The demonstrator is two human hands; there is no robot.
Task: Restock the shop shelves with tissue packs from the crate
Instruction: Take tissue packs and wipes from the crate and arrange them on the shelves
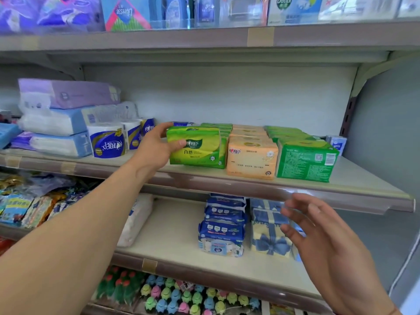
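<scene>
On the middle shelf [204,176] my left hand [156,146] grips the left end of a light-green tissue pack [200,148], thumb on its front and fingers behind it. The pack stands at the front of a green row. To its right sit a row of orange tissue packs [252,160] and a row of dark-green tissue packs [306,160]. My right hand [318,233] hovers lower, in front of the shelf below, fingers spread and holding nothing. The crate is out of view.
Toilet rolls [109,142] and stacked purple and blue tissue bundles [63,117] fill the middle shelf's left. The lower shelf [172,253] holds blue wipes packs [222,230] and a blue-bow pack [270,233]. Bottles and boxes line the top shelf [204,37].
</scene>
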